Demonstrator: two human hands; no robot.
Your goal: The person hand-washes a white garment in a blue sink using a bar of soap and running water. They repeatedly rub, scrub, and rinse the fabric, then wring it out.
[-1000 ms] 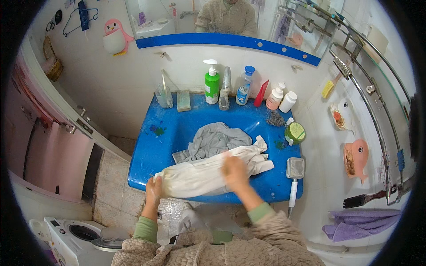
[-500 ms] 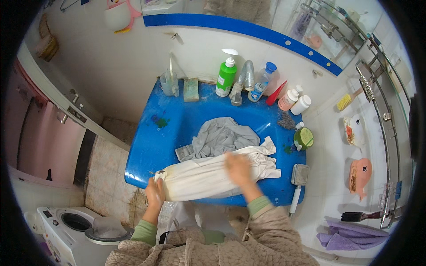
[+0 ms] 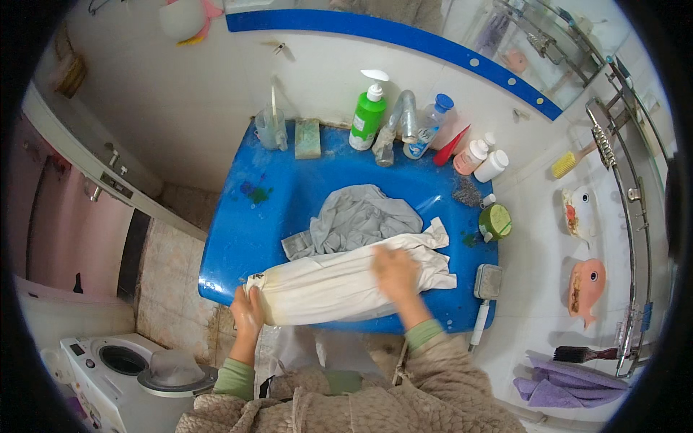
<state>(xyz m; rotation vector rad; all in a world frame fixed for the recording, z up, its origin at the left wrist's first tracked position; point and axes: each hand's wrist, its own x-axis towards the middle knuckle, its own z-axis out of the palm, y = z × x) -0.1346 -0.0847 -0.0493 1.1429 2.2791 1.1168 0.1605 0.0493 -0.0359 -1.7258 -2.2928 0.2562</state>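
Packages on blue basin rim, clock directions from the basin's centre:
- 12 o'clock: green pump bottle [image 3: 367,119], white pump head, upright.
- 1 o'clock: clear bottle [image 3: 427,128], blue cap, pale label.
- 2 o'clock: two small white bottles [image 3: 481,159], side by side.
- 3 o'clock: round green jar [image 3: 495,221].

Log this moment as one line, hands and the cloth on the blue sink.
left hand: grips end of white cloth | right hand: pressed flat on it | cloth: across blue sink front | grey cloth: in basin
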